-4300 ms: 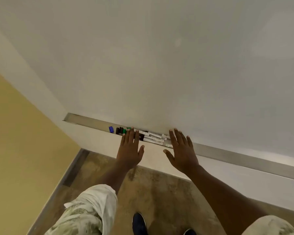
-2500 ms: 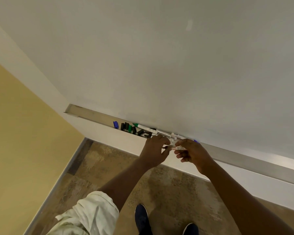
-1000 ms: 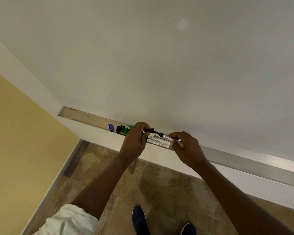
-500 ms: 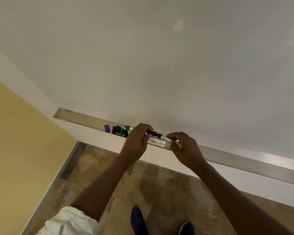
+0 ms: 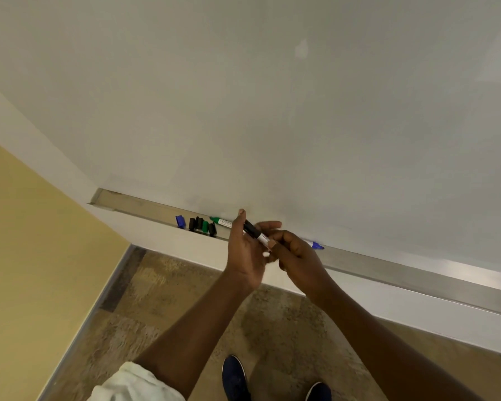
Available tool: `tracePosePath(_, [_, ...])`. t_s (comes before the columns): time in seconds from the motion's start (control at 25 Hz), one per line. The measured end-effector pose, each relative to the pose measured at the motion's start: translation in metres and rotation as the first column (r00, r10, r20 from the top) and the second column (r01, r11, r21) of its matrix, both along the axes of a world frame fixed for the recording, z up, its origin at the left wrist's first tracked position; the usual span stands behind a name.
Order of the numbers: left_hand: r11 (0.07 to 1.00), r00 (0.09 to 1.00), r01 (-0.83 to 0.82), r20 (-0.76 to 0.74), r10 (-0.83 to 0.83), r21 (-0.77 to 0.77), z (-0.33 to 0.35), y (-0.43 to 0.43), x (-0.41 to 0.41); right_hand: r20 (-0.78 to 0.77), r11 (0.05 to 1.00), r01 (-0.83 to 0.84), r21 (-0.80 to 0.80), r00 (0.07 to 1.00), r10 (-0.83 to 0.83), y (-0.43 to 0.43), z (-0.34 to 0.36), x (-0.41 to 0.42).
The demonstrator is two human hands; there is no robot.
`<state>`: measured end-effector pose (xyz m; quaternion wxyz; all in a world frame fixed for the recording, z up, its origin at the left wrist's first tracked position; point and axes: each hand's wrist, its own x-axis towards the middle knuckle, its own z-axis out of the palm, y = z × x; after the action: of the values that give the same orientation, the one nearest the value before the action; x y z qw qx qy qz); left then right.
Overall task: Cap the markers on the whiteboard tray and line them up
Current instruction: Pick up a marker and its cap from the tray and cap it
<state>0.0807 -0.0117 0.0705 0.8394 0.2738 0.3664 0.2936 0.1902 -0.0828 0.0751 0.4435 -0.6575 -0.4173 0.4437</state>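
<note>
A black-capped white marker (image 5: 255,233) is raised just in front of the metal whiteboard tray (image 5: 388,269). My right hand (image 5: 297,254) pinches its white barrel; my left hand (image 5: 245,250) holds the black cap end. On the tray behind my hands lie a green marker (image 5: 221,221) with its tip bare and a blue marker (image 5: 314,244), both partly hidden. Loose caps sit to the left: one blue cap (image 5: 180,221), then black caps (image 5: 195,223) and a green cap (image 5: 205,226) in a small cluster.
The whiteboard (image 5: 272,111) fills the upper view. A yellow wall (image 5: 26,256) is at the left. Below the tray are a brown tiled floor (image 5: 272,322) and my dark shoes (image 5: 235,377). The tray runs on to the right.
Both hands have lifted one marker off the tray toward me; half a second ago they rested on the bundle of markers in the tray. The blue marker now shows beyond my right hand.
</note>
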Motion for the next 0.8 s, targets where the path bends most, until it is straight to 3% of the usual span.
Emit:
tracePosePath(0.12, [0.968,0.967,0.18,0.214,-0.141,-0.176,0.004,-0.011,0.005,0.072,0.998,0.04,0.057,0.996,-0.044,0.0,0.004,-0.009])
tracePosePath(0.2, [0.964,0.957,0.172,0.267,-0.115,-0.2,0.009,-0.014,0.008,0.145,0.994,0.06,0.088,0.987,-0.072,0.0,0.005,-0.011])
tracePosePath(0.4, [0.98,0.974,0.032,0.226,0.014,-0.199,0.017,-0.017,0.023,0.322,0.973,0.054,0.224,0.938,-0.126,-0.006,0.005,-0.013])
tracePosePath(0.68, [0.99,0.974,0.044,0.226,-0.013,-0.133,0.025,-0.007,0.025,0.38,0.947,0.134,0.293,0.892,-0.245,-0.006,0.008,-0.023])
tracePosePath(0.8, [0.995,0.988,0.043,0.155,-0.028,-0.09,0.024,-0.003,0.026,0.331,0.938,0.137,0.319,0.911,-0.245,-0.001,0.008,-0.024])
